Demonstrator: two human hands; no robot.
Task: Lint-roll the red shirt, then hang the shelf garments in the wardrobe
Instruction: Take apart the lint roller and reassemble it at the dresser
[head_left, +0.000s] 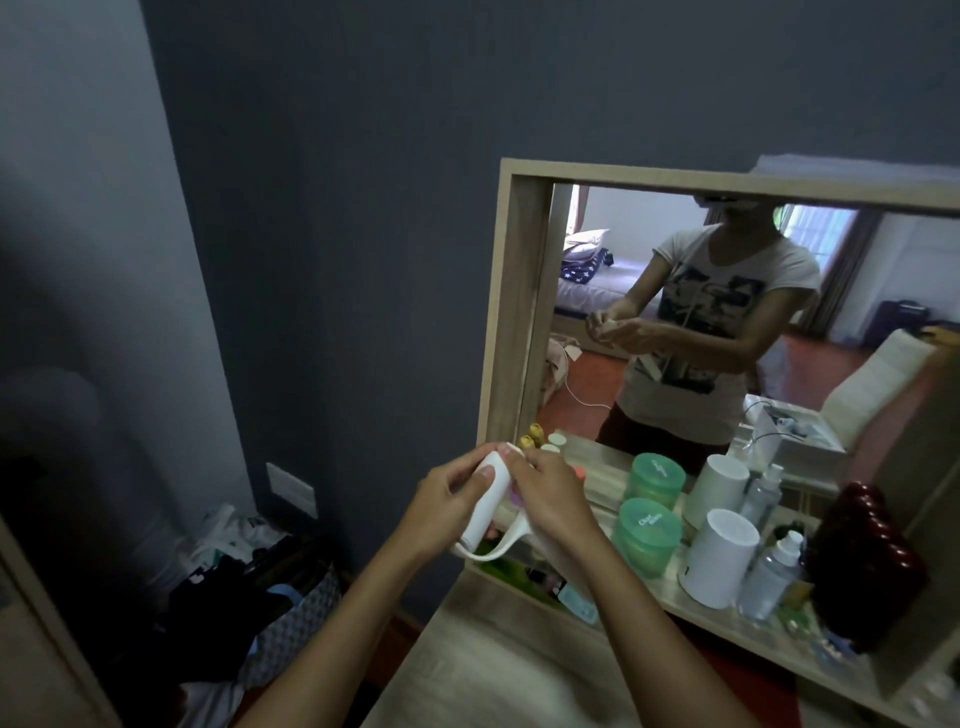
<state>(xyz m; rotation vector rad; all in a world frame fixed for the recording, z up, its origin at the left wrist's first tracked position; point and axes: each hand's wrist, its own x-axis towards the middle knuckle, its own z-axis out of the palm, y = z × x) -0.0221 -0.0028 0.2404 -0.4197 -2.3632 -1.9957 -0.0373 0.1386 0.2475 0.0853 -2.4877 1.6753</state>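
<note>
Both hands up front on the white lint roller (488, 501): left hand (447, 506) wrapped round the body, right hand (550, 496) pinching its top end, looks like prepping it. Red shirt not in view; rolling and hanging both still to do, by my read. Beyond: wooden tabletop (498, 644), green jars (647, 535), white canister (719, 556), mirror (675, 322), grey wall, clothes bag (270, 597) on floor.
</note>
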